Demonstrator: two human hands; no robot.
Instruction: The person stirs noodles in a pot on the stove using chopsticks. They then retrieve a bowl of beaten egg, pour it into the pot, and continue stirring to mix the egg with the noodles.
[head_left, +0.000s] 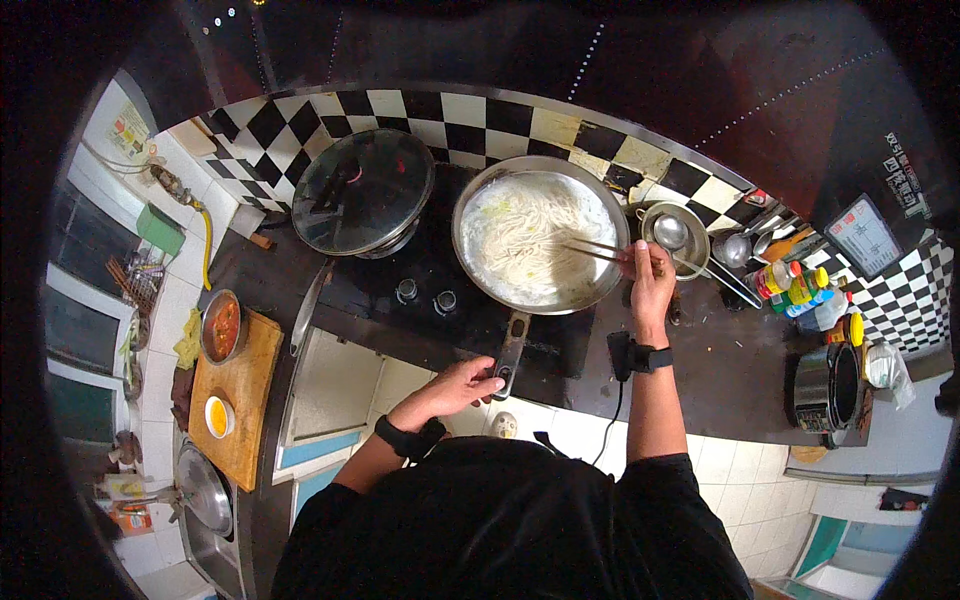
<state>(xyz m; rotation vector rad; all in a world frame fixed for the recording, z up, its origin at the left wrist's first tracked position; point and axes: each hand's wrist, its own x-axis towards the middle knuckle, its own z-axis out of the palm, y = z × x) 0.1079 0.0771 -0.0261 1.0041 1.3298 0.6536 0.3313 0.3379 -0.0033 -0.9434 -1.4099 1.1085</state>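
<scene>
On the stove, a wide steel pan (465, 259) holds pale noodles (517, 244) in whitish, foamy liquid. In my right hand (651, 285) is a pair of chopsticks (592, 249), their tips among the noodles on the pan's right side. My left hand (457, 386) is at the near end of the pan handle (514, 341), thumb and fingers loosely around it; the fingers underneath are partly hidden. Just beyond my right hand, a metal ladle (670, 232) rests in a small steel pot (699, 225).
A glass-lidded pan (364, 191) stands back left on the cooktop. Left, a cutting board (247, 390) bears a bowl of red food (223, 327) and a small yellow-filled bowl (219, 417), near a cleaver (306, 315). Bottles (806, 285) and a cooker pot (816, 390) stand right.
</scene>
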